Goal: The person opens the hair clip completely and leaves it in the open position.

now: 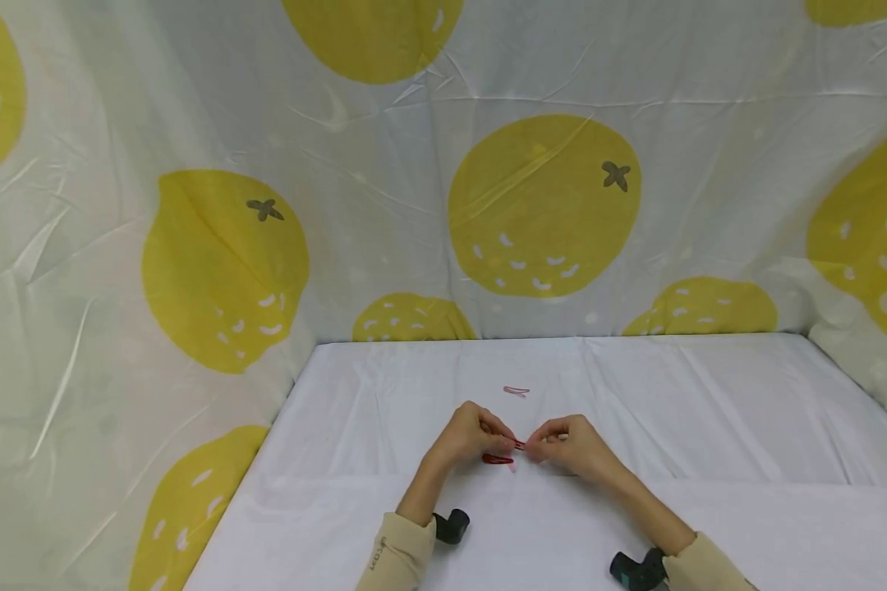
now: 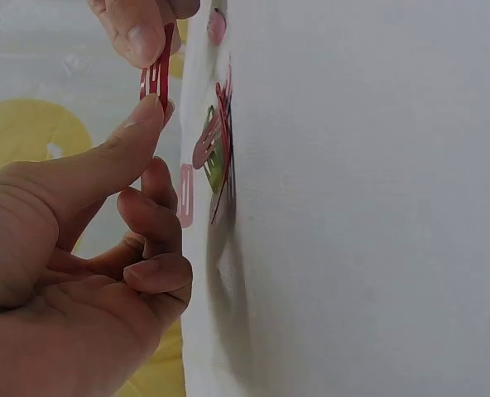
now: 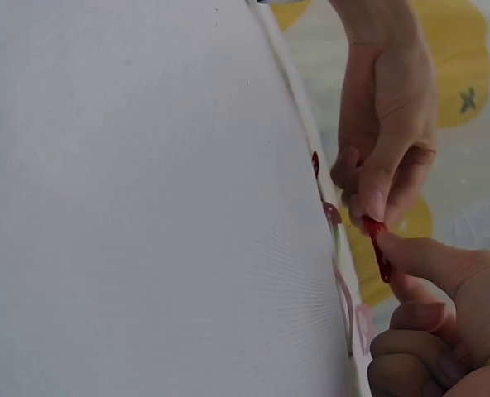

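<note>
Both hands pinch one red snap hair clip (image 2: 154, 81), each at one end of it, held up above the white cloth. The left hand (image 1: 464, 432) has its thumb and forefinger on the clip, its other fingers loosely curled below in the left wrist view. From the other side, the right hand (image 1: 575, 447) takes it between thumb and fingertips. Beneath them a small group of hair clips lies on the cloth, among them a dark red one (image 1: 498, 460) and a green one (image 2: 215, 169). Farther back lies a pink hair clip (image 1: 516, 391).
White cloth (image 1: 724, 410) covers the table. A curtain (image 1: 384, 205) printed with yellow lemons hangs behind and along the sides. Black wrist devices are strapped at the left wrist (image 1: 452, 526) and right wrist (image 1: 638, 570), near the beige sleeves.
</note>
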`<state>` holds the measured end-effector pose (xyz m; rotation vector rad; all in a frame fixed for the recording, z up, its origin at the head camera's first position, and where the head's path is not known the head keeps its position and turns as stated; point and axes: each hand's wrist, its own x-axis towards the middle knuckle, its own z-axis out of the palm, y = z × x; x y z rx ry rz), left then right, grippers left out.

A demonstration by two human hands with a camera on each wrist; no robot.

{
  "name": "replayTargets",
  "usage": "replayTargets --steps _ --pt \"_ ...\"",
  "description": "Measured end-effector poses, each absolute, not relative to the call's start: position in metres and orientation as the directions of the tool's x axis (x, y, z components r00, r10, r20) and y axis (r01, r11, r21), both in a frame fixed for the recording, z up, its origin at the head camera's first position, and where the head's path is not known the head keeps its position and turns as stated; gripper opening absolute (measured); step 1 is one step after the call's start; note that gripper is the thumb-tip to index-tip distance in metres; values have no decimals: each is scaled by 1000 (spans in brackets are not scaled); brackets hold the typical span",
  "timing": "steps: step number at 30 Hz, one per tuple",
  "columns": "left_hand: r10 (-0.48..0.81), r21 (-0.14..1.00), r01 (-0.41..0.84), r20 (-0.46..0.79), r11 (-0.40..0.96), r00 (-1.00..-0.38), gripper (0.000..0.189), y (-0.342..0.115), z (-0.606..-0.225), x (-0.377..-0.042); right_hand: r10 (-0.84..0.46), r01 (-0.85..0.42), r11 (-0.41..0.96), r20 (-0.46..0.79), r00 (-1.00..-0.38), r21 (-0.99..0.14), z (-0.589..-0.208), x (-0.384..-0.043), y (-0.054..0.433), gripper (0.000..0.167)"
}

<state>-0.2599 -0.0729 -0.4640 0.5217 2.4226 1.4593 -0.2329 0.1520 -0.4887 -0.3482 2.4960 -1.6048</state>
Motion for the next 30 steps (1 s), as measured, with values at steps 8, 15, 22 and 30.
replayTargets --steps 8,15,22,30 --pt "365 889 145 -26 435 -931 6 -79 -461 -264 -226 -125 376 40 -973 -918 -489 -235 155 18" --pt "402 888 251 84 385 -912 13 -79 -462 -267 -202 -90 336 22 -979 -938 -489 -237 156 22" --pt "388 876 324 175 359 -905 15 -75 -462 -269 -163 32 274 -79 -983 -961 -483 -235 155 30" --pt "361 870 345 214 353 -908 14 -73 -460 -268 -181 154 130 -176 -968 -979 -480 -237 157 35"
